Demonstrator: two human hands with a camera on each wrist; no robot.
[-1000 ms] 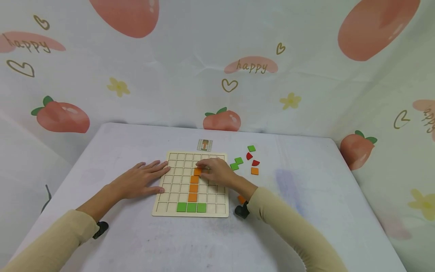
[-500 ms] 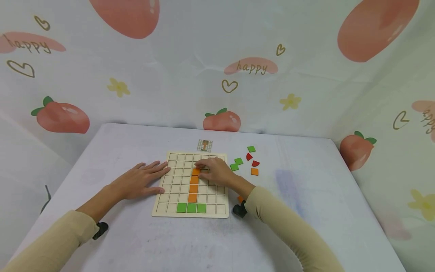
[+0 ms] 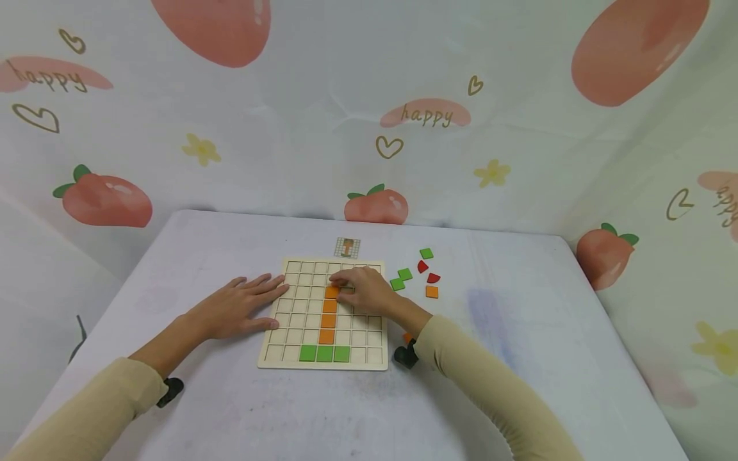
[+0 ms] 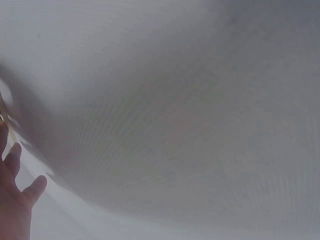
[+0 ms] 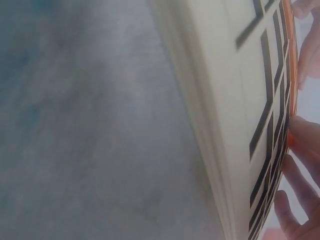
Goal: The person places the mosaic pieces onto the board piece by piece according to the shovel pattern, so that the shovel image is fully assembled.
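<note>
A pale wooden grid board point(image 3: 296, 307) lies flat on the table. In the head view, my left hand point(image 3: 239, 307) rests along its left edge, fingers spread and straight. My right hand point(image 3: 367, 291) is over the board's upper middle. Its thumb and forefinger pinch an orange square tile point(image 3: 331, 292) at the top of a column of orange tiles point(image 3: 328, 321). Below that column, a row of green square tiles point(image 3: 325, 353) lies along the near side. The right wrist view shows the right hand's fingers point(image 5: 300, 185) low at the board's far side.
Right of the board lie loose green tiles point(image 3: 405, 274), red quarter-round pieces point(image 3: 434, 278) and an orange tile point(image 3: 432, 292). Another orange tile point(image 3: 408, 337) is partly covered by the right wrist. Behind the board is a small pattern card point(image 3: 347, 248). A printed cloth hangs behind the table.
My right hand has shifted slightly left with the orange tile, which now lines up with the column below it. The left hand has stayed in place.
</note>
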